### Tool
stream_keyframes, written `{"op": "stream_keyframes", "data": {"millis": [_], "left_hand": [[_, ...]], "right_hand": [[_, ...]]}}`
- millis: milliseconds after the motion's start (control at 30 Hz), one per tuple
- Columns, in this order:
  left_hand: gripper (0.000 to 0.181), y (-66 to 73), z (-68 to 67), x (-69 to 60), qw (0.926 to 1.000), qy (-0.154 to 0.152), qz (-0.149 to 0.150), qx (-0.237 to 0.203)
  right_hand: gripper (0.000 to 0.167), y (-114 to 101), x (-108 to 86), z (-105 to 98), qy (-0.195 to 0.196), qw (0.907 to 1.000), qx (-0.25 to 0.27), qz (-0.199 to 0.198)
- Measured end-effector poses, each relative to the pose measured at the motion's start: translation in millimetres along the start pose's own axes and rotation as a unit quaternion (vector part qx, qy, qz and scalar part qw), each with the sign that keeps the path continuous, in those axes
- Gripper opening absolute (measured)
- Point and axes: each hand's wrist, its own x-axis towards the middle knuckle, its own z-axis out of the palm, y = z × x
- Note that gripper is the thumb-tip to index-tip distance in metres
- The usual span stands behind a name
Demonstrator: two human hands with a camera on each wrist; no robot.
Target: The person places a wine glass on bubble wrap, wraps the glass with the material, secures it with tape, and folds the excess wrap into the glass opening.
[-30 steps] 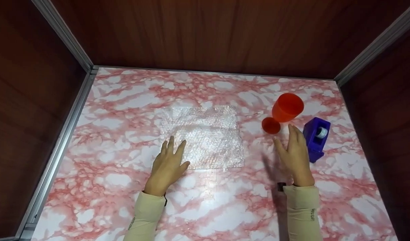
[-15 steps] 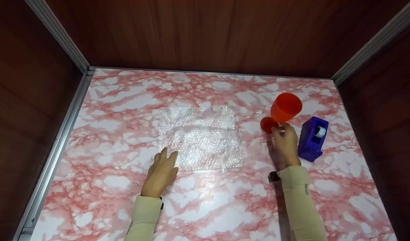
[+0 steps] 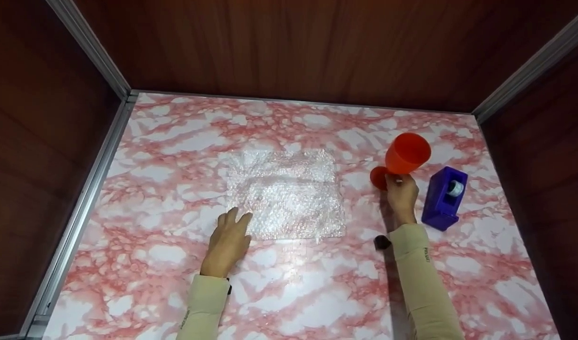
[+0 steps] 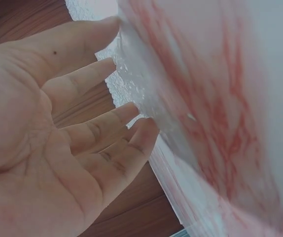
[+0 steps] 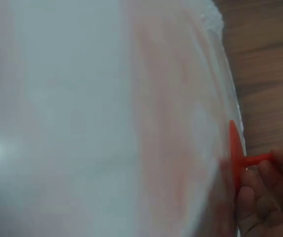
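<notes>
Brown wood-grain panels (image 3: 289, 47) close three sides around a pink-and-white marbled tabletop (image 3: 293, 302). On it, near the middle, lies flat a clear bubble-wrap sheet (image 3: 289, 198). The left hand (image 3: 226, 245) is over its near left corner, fingers spread and slightly bent, holding nothing; whether they touch the sheet, I cannot tell. Right of the sheet, an orange-red goblet (image 3: 406, 158) stands upright on its round foot (image 3: 377, 177), and the right hand (image 3: 403, 198) has thumb and fingers pinched on its stem (image 5: 257, 159). So the step in hand seems the grasping of this goblet; the next move probably calls for a firm, level lift. Beside this hand stands a purple tape dispenser (image 3: 437, 203), with a small white tape roll (image 3: 456, 189) inside
</notes>
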Motion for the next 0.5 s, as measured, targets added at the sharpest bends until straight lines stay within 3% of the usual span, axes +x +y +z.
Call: {"op": "stream_keyframes", "data": {"millis": [367,500], "left_hand": [[0.052,3.4,-0.9,0.4,0.9992,-0.036,-0.016,-0.003],[0.052,7.7,0.7,0.7,0.9989,-0.046,-0.011,0.002]], "right_hand": [[0.014,-5,-14.7,-16,0.003,0.9947,-0.005,-0.103],[0.016,-13,-26.1,-24,-0.007,0.9931,0.020,-0.116]]}}
